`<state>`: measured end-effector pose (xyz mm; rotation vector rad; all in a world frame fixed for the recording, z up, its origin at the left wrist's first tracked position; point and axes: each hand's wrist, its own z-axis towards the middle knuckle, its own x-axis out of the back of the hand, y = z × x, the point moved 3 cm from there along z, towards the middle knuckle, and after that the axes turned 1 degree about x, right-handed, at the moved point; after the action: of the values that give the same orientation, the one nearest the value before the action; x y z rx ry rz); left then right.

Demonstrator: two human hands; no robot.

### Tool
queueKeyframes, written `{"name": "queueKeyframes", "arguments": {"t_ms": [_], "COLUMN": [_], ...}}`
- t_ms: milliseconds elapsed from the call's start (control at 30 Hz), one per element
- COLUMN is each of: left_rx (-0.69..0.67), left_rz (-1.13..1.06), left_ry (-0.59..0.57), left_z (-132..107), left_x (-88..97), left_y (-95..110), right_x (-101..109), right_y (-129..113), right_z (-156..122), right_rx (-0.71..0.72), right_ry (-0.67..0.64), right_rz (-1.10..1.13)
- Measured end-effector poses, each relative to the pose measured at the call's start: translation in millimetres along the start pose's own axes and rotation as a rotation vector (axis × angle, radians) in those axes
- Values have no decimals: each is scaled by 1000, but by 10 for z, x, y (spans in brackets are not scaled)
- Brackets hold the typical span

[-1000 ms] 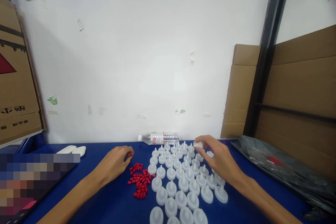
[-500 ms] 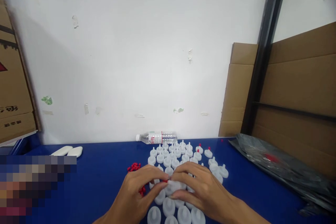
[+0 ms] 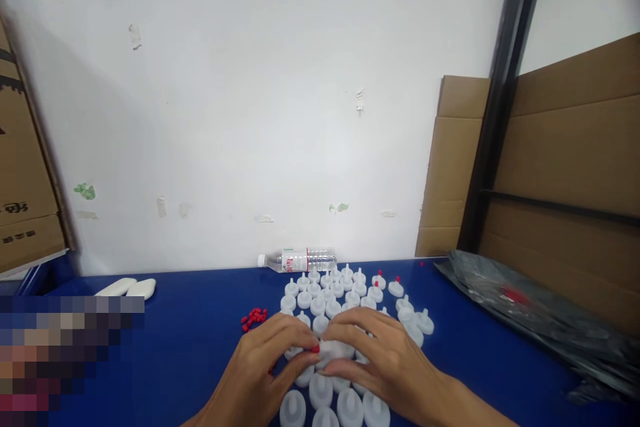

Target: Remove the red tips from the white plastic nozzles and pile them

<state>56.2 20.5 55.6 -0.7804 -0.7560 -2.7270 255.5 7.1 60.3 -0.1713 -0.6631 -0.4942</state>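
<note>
Between the thumb and forefinger of my left hand (image 3: 273, 360) is a small red cap (image 3: 315, 349). Beside it, my right hand (image 3: 383, 353) curls its fingers around a white plastic nozzle cap (image 3: 336, 351), partly covered by the fingers. The red cap sits right at the left side of that nozzle cap; whether it is seated on the tip I cannot tell. Many more white nozzle caps (image 3: 321, 389) stand tip-up around and under both hands. A pile of loose red caps (image 3: 255, 317) lies behind my left hand. A few nozzle caps (image 3: 396, 287) at the back right carry red tips.
A clear bottle (image 3: 297, 260) lies on its side by the wall on the blue table (image 3: 200, 327). Two white rounded pieces (image 3: 141, 289) are at the back left. Dark plastic sheeting (image 3: 530, 320) covers the right side, near cardboard (image 3: 570, 147) and a black post (image 3: 505, 100).
Both hands stay together at nearly the same spot, with the fingers slightly shifted. The red cap in my left fingers shows more clearly now. The camera view has moved a little.
</note>
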Motion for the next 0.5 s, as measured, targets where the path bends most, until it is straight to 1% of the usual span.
{"name": "queueKeyframes", "arguments": {"t_ms": [33, 133, 167, 233, 367, 500], "left_rx": [10, 93, 99, 47, -122, -147], "left_rz": [25, 73, 83, 104, 147, 159], "left_ry": [-2, -32, -41, -57, -98, -143], "left_z": [-6, -22, -25, -24, -15, -26], "left_x": [-5, -23, -29, -39, -59, -72], "left_y": [-9, -47, -53, -47, -1, 19], "right_x": [3, 9, 11, 19, 23, 9], "right_y": [-6, -38, -55, -84, -99, -106], "right_z": [3, 4, 2, -5, -16, -19], "right_rx": [-11, -46, -44, -34, -20, -6], "right_ry": [15, 27, 32, 52, 92, 116], "right_rz": [10, 63, 80, 108, 150, 138]}}
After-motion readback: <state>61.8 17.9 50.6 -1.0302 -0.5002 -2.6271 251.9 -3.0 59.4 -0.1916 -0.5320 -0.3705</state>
